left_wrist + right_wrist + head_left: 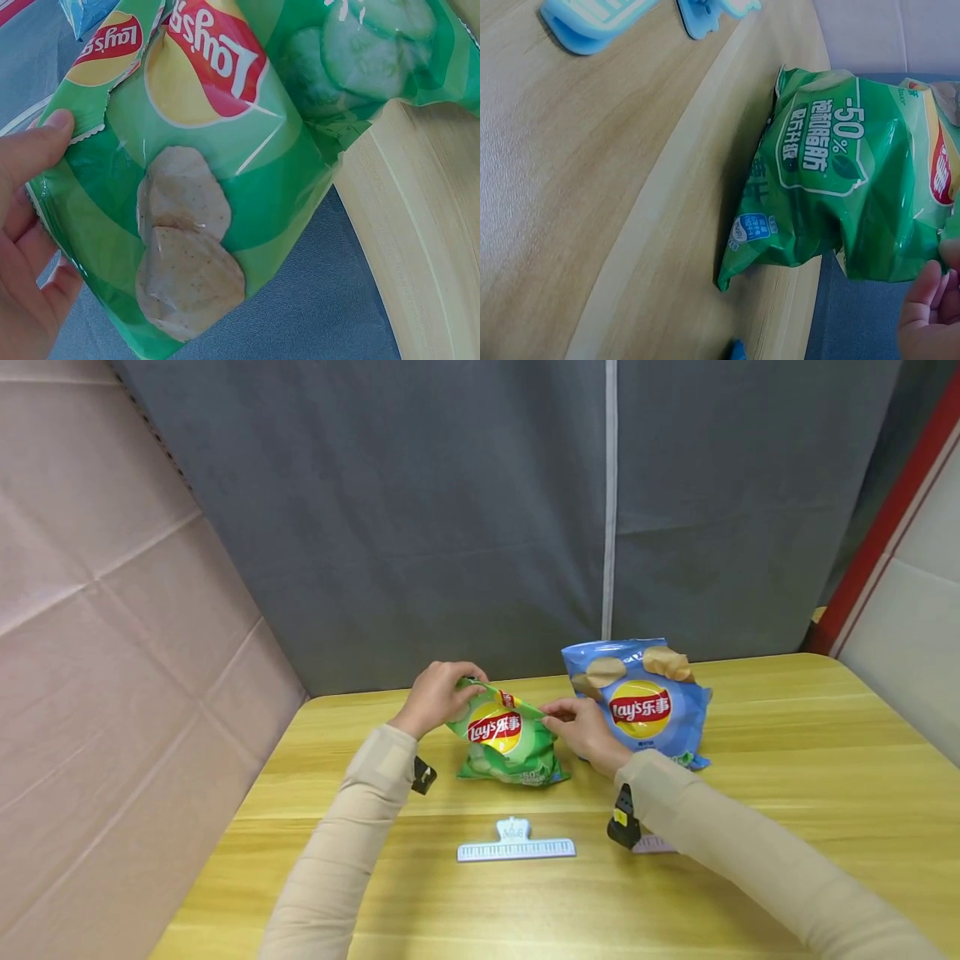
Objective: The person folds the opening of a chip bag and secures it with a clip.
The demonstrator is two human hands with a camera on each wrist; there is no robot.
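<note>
A green Lay's chip bag stands on the wooden table, its top edge folded over toward the front. My left hand pinches the upper left corner of the fold, with the thumb in front, as the left wrist view shows on the bag's side. At the upper right corner, my right hand pinches the other end of the fold between thumb and fingers. In the right wrist view the lower front of the bag faces the camera, and only the fingertips show.
A blue Lay's chip bag stands behind my right hand. In front of the green bag lies a light blue bag clip. A pinkish clip is partly hidden under the right forearm. A grey curtain hangs behind the table.
</note>
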